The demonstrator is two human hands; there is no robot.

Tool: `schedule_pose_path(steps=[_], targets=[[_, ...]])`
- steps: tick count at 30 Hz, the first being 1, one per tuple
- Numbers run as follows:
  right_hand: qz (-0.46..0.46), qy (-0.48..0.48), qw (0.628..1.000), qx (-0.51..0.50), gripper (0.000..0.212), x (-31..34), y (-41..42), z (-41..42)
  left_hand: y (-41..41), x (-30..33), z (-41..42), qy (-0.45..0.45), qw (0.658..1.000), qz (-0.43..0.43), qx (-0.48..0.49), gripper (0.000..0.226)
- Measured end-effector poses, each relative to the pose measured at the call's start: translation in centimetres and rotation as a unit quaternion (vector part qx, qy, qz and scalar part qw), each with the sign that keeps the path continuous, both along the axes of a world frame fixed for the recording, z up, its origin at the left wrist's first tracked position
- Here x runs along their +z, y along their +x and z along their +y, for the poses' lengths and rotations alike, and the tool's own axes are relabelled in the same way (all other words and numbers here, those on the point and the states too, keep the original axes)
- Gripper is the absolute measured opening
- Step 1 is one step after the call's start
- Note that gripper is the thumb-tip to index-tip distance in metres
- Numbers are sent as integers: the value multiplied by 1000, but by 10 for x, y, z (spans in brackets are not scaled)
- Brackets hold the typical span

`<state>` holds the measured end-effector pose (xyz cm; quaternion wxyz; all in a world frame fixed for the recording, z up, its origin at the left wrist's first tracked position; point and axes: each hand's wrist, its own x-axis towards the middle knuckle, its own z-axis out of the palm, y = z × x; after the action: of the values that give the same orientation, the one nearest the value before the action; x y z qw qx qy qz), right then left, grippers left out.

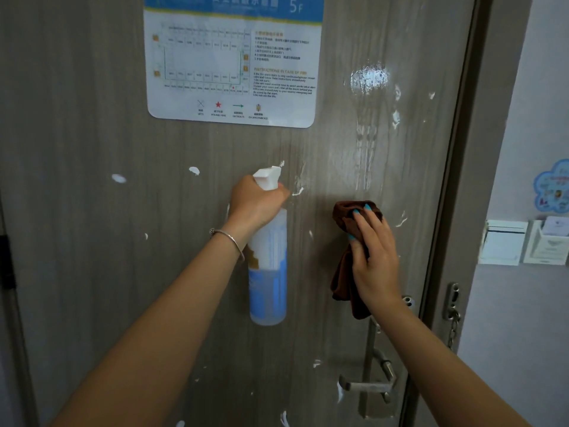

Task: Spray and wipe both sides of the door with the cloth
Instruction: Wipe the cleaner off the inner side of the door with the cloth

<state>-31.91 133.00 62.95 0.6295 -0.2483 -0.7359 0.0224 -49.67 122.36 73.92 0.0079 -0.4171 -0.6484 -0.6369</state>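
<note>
A grey wood-grain door [92,211] fills the view, flecked with white foam spots and a wet shiny patch [369,77] at upper right with drips below it. My left hand [255,201] grips the neck of a white-headed spray bottle [268,272] holding blue liquid, its nozzle close to the door. My right hand [374,257] holds a brown cloth [346,282] against the door to the right of the bottle, fingers spread over it; part of the cloth hangs down below the palm.
An evacuation plan poster [232,61] is stuck on the door's upper middle. A metal lever handle [366,386] sits low right. The door frame [462,180] carries a security chain [452,315]. On the wall to the right are a card switch [503,241] and a holder [546,241].
</note>
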Motion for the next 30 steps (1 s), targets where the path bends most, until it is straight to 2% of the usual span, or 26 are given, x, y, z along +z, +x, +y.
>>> schedule_pose_path(steps=[3, 5, 9, 13, 22, 26, 30], targets=[[-7, 14, 1000, 15, 48, 0, -1, 3, -4, -3, -7, 13, 1000, -14, -9, 9], [-3, 8, 1000, 18, 48, 0, -4, 3, -11, -7, -15, 4, 1000, -18, -4, 17], [-5, 16, 1000, 23, 49, -7, -17, -5, -38, -15, -30, 2, 998, -47, 46, 12], [-20, 28, 999, 19, 47, -10, -38, -12, -67, -19, -47, 7, 997, -27, 67, 13], [-1, 14, 1000, -14, 49, -17, -95, -51, -128, -14, -69, -7, 1000, -3, 26, 5], [0, 16, 999, -37, 50, -20, -114, -69, -146, -6, -72, -14, 1000, 12, 0, 13], [12, -2, 998, -61, 51, -22, -122, -87, -152, -7, -72, -12, 997, 13, -71, 6]])
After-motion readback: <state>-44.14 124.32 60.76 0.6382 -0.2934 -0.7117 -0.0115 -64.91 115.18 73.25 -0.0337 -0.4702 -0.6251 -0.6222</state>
